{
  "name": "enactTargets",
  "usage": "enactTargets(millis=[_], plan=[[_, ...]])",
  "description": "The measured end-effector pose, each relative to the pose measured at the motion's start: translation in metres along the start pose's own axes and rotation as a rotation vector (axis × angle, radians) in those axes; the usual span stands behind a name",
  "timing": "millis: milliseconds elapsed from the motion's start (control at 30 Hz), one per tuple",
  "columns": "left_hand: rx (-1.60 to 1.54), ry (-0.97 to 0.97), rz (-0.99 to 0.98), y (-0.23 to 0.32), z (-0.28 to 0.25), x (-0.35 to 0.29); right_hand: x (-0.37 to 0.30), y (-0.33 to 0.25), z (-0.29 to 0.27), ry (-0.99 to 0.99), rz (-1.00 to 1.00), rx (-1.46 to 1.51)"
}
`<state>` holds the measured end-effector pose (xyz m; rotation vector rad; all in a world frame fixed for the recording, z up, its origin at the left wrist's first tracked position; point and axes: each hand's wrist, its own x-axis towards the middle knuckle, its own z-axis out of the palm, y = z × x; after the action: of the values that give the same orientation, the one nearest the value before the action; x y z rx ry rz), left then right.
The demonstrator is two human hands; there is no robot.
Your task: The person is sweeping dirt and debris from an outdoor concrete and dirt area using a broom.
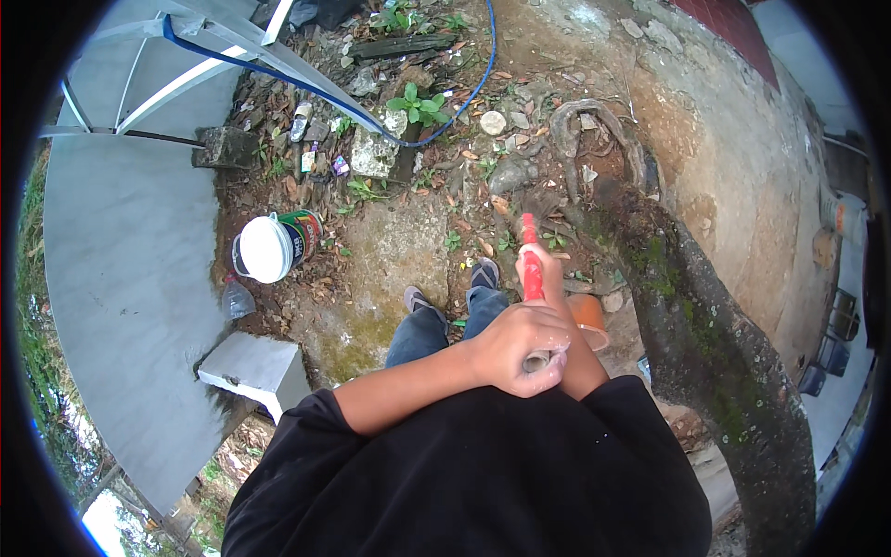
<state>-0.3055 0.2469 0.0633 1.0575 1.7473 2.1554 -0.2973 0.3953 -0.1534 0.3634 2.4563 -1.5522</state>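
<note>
Both of my hands are wrapped round a long red handle (532,277) that points down and away from me toward the ground. My left hand (520,348) is closed round its near end, where a hollow round opening shows. Farther along, my right hand (549,271) is closed round it too, its forearm passing beneath the left hand. Pale smudges mark the left hand. Past the red part, the tool's far end blends into the brown ground litter, so its kind cannot be made out. An orange pot-like thing (587,320) lies just right of my right forearm.
A mossy trunk-like slab (705,334) rises close on my right. To the left stand a white-lidded bucket (264,251), a white block (255,371) and a large grey panel (130,269). A blue hose (483,84) curves past a concrete block (379,153) ahead. Leaves and roots litter the soil.
</note>
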Motion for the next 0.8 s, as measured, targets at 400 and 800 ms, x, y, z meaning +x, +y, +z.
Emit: enactTargets(millis=[400, 800], plan=[[-0.026, -0.056, 0.005, 0.022, 0.001, -0.008, -0.038, -0.011, -0.014, 0.252, 0.085, -0.017], [0.180, -0.003, 0.077, 0.113, 0.005, -0.038, -0.074, -0.073, 0.018, 0.034, -0.316, -0.111]])
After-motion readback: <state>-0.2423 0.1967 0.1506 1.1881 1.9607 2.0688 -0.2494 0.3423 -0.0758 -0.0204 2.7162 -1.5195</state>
